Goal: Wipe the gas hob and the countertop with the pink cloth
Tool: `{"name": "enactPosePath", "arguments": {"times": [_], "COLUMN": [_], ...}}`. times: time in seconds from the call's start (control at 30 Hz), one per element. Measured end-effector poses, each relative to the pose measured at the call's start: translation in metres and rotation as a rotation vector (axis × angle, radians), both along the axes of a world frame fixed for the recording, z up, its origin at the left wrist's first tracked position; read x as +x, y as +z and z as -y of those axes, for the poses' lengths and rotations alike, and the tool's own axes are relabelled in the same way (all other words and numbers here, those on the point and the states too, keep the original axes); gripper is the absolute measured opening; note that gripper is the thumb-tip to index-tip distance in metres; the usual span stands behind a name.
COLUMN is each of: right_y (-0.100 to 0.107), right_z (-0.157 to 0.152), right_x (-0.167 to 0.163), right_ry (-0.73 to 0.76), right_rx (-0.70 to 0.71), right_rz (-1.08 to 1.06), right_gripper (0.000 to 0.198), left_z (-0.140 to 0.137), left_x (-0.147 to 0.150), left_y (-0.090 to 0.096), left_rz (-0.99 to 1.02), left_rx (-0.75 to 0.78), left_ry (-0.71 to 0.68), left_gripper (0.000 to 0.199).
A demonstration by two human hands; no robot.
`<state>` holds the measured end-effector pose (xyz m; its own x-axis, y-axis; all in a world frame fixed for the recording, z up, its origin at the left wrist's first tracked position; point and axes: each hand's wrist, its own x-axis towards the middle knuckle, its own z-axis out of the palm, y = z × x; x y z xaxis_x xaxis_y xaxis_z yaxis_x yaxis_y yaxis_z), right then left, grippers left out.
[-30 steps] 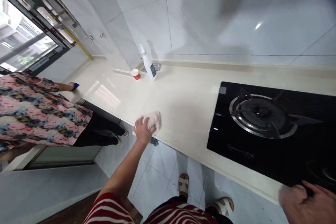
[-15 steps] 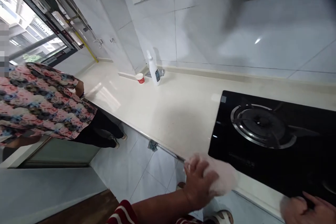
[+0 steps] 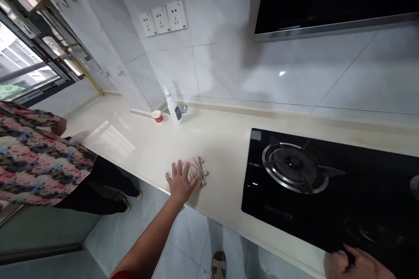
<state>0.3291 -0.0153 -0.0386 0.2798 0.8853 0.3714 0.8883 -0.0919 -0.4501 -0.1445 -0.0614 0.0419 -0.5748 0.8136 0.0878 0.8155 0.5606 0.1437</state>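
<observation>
My left hand point(image 3: 181, 185) presses a pale pink cloth point(image 3: 197, 170) down on the cream countertop point(image 3: 140, 148). Its fingers are spread, and the cloth is bunched under the thumb side and palm. To the right, at the near edge of the black gas stove point(image 3: 278, 192), my right hand point(image 3: 360, 263) has its fingers curled. Something dark shows between those fingers, too unclear to name. The stove's round burner point(image 3: 293, 163) lies between the two hands, farther back.
A white spray bottle point(image 3: 173, 109) and a small red-and-white cup point(image 3: 157, 116) stand by the wall. A range hood point(image 3: 327, 0) hangs above the stove. At left, a person in a flowered shirt point(image 3: 36, 152) stands beside the counter.
My left hand has moved left with the cloth, from the counter's front edge beside the stove onto the countertop. The camera view has shifted right. My right hand stays by the stove's front.
</observation>
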Motion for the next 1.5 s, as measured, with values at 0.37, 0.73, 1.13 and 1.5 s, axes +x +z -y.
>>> {"name": "enactPosePath", "arguments": {"times": [0.37,0.73,1.13,1.5], "right_y": [0.006,0.006,0.007,0.001], "right_z": [0.004,0.0,-0.003,-0.001], "right_x": [-0.006,-0.014,-0.016,-0.005], "right_ry": [-0.018,-0.032,-0.009,0.065], "right_rx": [-0.062,0.0,0.025,0.008], "right_rz": [0.061,0.083,0.093,0.004], "right_gripper": [0.031,0.029,0.029,0.038], "left_z": [-0.169,0.011,-0.099,-0.035], "left_x": [0.078,0.17,0.222,0.297], "left_y": [0.011,-0.007,0.013,-0.022], "left_rz": [0.127,0.349,0.245,0.279], "left_rx": [0.076,0.226,0.11,0.051], "left_ry": [-0.236,-0.691,-0.68,-1.208], "left_gripper": [0.04,0.033,0.05,0.045]}}
